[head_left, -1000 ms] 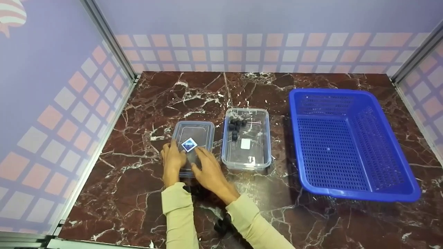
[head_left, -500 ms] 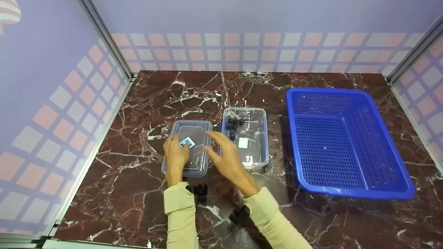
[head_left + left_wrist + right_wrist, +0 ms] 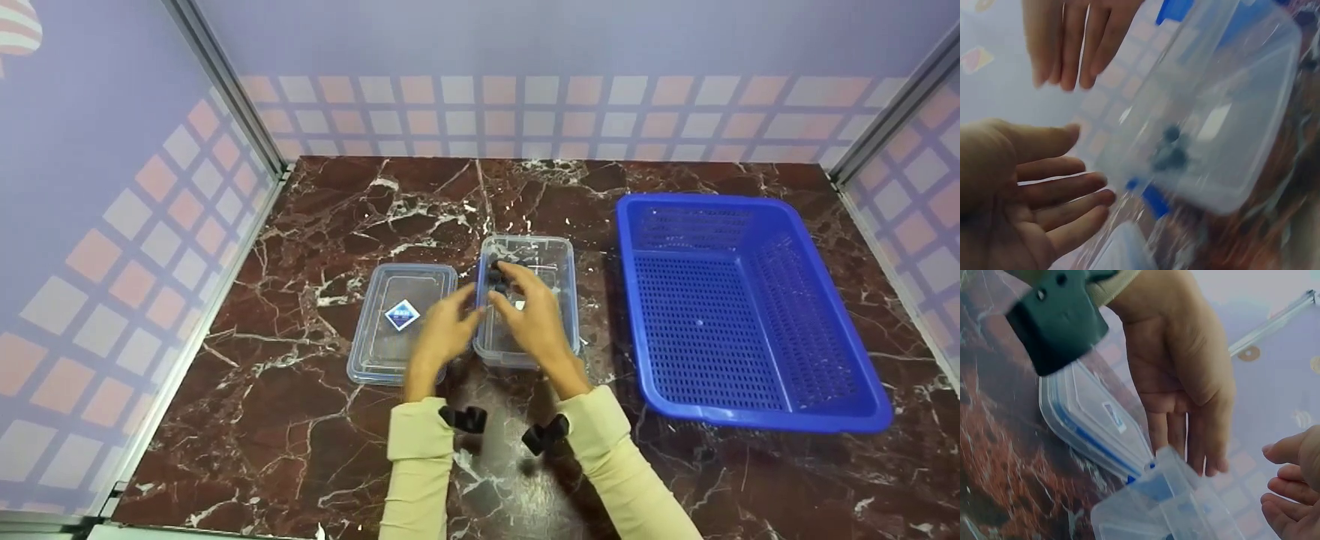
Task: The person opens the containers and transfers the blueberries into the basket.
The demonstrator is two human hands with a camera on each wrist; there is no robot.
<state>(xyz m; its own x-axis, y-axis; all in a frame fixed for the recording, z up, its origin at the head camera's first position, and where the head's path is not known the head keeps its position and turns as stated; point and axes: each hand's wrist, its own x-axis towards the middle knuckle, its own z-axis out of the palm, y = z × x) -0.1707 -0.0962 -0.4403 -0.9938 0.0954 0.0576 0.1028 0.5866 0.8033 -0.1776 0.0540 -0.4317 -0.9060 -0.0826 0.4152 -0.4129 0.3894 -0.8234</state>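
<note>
My left hand hovers between the clear plastic lid and the clear plastic box, its fingers spread and nothing in them. Over the box reaches my right hand, its thumb and fingers parted near several small dark round pieces. In the left wrist view the box appears tilted, with the dark pieces bunched inside. Blue clips show at its side. The lid lies flat, bearing a blue-and-white diamond label. In the right wrist view both hands' fingers are straight and apart.
A large blue perforated basket stands to the right of the box. Dark red marbled tabletop surrounds these things, with patterned panels at the back and sides. Black wrist mounts hang under both sleeves.
Both hands have left the lid and moved right. The left hand lifted off it; the right hand came over the box. The lid stays at the left.
</note>
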